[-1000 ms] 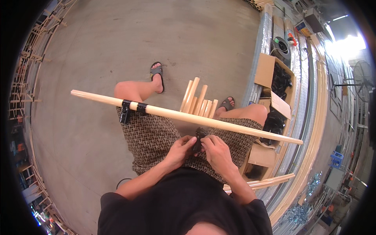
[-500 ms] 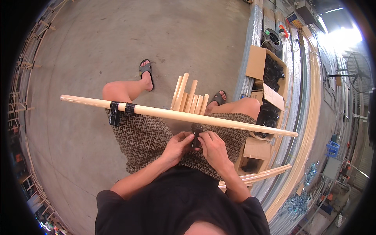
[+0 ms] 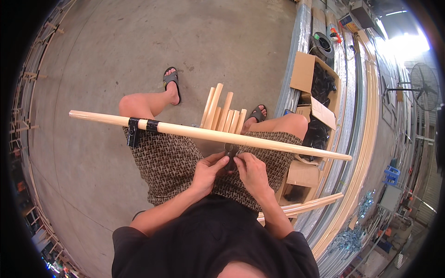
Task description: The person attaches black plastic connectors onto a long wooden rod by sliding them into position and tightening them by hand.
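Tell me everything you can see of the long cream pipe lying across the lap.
The long cream pipe is a straight, smooth, glossy tube, seemingly coated. It lies about level across both thighs, overhanging the knees on each side. A black clamp fitting is fixed near its left end, next to a black band. Just below its middle, the left hand and right hand work a small dark fitting against it. Shorter cream pipes stand behind it.

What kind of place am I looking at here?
Probably a workshop or small factory floor: bare concrete floor, long cream poles stacked along the right, open cardboard boxes of black fittings, and a pedestal fan.
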The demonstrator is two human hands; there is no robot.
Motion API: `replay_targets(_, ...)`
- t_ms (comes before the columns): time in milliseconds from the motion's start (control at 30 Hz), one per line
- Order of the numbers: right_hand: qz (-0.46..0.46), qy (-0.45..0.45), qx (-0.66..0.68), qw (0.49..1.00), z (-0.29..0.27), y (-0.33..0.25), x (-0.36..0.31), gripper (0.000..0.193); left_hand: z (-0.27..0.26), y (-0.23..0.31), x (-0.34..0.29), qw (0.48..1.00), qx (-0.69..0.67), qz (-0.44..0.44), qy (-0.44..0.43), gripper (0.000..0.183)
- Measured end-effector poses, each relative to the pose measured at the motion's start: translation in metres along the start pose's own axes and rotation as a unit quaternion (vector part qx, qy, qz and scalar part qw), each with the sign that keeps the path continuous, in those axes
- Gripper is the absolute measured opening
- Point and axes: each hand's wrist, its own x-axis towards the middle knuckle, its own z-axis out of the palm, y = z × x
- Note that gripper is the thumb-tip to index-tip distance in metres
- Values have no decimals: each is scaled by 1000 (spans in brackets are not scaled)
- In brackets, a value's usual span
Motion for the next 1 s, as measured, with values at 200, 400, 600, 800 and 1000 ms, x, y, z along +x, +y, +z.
replay_targets(200,53,0,54,997,-14,-10,3,16,0,2,3,1000,-21,-15,-16,31)
replay_targets(400,26,-18,32,999,-3,-1,-1,14,-3,-1,5,998,-45,-36,-2,32)
replay_targets(600,-29,0,98,995,-7,5,-5,15,-6,3,8,994,-89,-67,-19,31)
replay_targets(800,-67,65,31,995,-7,10,-13,24,6,13,4,992,-55,-107,-36,31)
replay_targets(1000,-102,-31,-3,994,-26,5,-15,47,6,11,7,992,-55,-107,-43,33)
